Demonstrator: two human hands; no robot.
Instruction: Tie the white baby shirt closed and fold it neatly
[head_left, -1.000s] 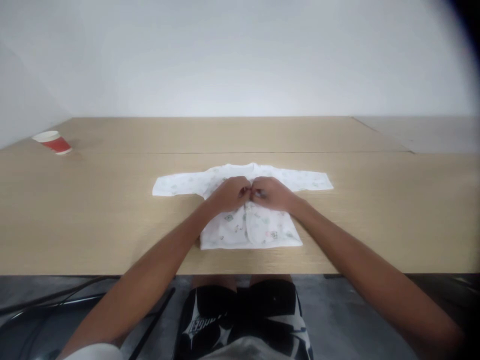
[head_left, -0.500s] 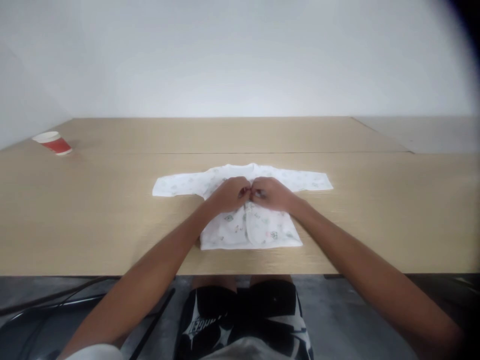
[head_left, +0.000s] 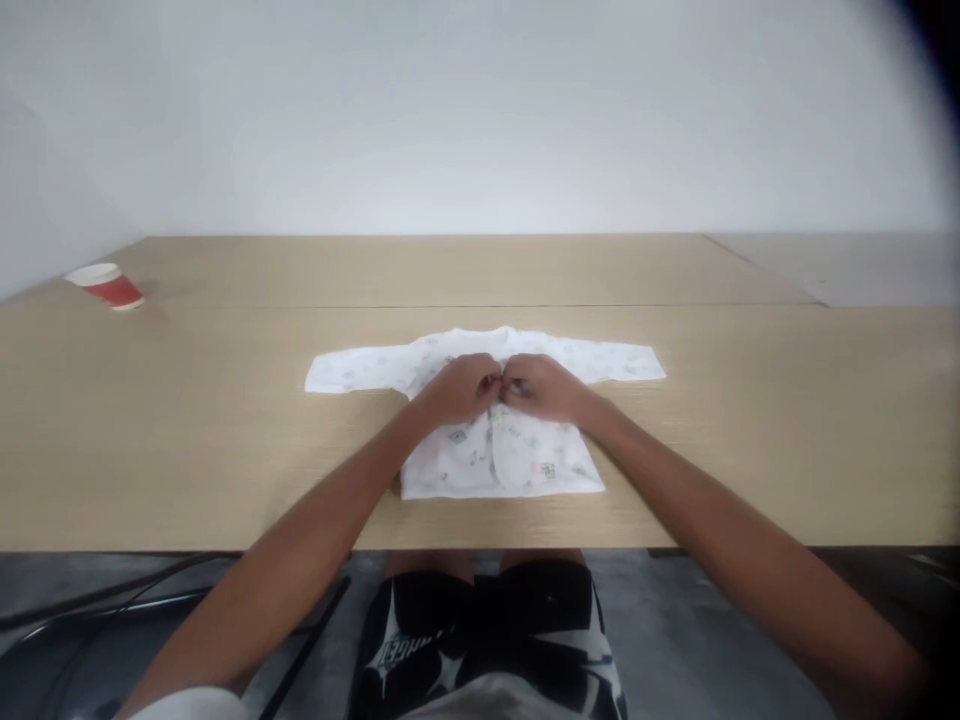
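Head view shows a small white printed baby shirt (head_left: 495, 455) lying flat on the wooden table (head_left: 187, 440), close to its near edge, with the sleeves spread to either side. The left hand (head_left: 456, 388) and right hand (head_left: 546, 388) meet fingertip to fingertip over the chest, each pinching cloth at the front opening just below the collar. This pinch likely works best with both edges lined up, small grips and the body left flat. A red paper cup (head_left: 105, 285) sits far left, seemingly on its side.
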